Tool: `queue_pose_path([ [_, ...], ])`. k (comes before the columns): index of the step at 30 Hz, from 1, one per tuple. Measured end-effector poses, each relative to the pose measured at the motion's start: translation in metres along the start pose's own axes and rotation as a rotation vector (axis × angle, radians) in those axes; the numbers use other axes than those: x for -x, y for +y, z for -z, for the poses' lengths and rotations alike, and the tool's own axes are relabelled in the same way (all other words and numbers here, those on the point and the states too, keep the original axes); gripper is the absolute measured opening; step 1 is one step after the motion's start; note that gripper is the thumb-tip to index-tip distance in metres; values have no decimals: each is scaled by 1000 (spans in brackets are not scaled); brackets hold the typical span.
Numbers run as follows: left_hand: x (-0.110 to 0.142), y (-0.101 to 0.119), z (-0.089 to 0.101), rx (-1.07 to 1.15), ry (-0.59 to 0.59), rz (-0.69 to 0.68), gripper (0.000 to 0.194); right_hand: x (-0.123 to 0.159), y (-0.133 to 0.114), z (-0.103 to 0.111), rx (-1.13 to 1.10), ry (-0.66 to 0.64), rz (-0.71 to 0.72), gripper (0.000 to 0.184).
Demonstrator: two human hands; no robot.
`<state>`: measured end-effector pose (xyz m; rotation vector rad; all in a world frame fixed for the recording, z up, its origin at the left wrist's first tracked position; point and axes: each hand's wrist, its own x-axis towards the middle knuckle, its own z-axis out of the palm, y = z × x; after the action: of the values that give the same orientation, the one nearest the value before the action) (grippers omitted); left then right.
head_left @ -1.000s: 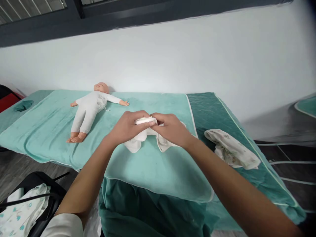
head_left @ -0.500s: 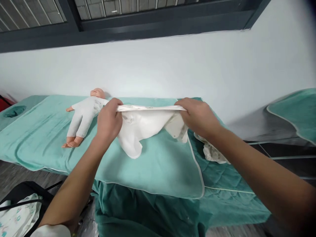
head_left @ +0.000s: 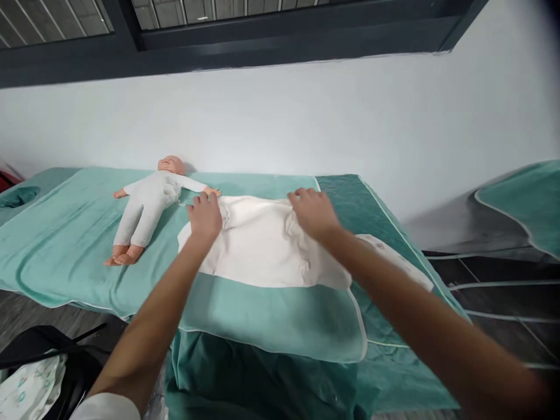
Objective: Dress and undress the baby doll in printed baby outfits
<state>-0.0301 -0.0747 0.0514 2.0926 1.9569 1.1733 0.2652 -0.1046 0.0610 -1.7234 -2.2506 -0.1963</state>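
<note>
A white baby garment [head_left: 262,245] lies spread flat on the light teal towel [head_left: 79,233] that covers the padded table. My left hand [head_left: 204,214] rests on the garment's far left corner, fingers curled on the cloth. My right hand [head_left: 311,211] presses on its far right part, fingers bent down onto the fabric. A baby doll [head_left: 146,204] in a pale suit lies on its back to the left, its outstretched hand close to my left hand.
A second patterned cloth [head_left: 394,256] lies under my right forearm on the dark green quilted cover [head_left: 371,204]. A black chair [head_left: 56,350] with printed cloth on it stands at lower left. A white wall runs behind the table.
The garment, bunched between both hands, was lifted and stretched wide, then laid down flat on the towel. Both hands moved apart and now rest on its far edge.
</note>
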Motion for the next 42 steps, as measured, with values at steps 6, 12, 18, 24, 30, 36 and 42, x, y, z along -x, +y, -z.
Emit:
queue_pose_path([
  [6, 55, -5, -86, -233, -338, -214, 35, 13, -76, -113, -141, -14, -1, 47],
  [12, 33, -18, -106, -302, -329, 6, 46, 3, -69, -138, -126, -19, -430, 56],
  [18, 25, 6, -104, -313, -192, 53, 54, -6, -64, -132, -92, 84, -523, 61],
  [24, 4, 3, -131, -331, -285, 75, 61, -30, -58, -138, -143, 50, -613, 64],
  [30, -15, -21, -150, -308, -406, 78, 63, -47, -40, -153, -121, -46, -577, 63],
  [36, -2, -19, -143, -347, -410, 73, 67, -45, -42, -153, -64, -166, -509, 70],
  [42, 52, -19, -114, -410, -419, -86, 69, -4, -60, -144, -22, -160, -283, 69],
])
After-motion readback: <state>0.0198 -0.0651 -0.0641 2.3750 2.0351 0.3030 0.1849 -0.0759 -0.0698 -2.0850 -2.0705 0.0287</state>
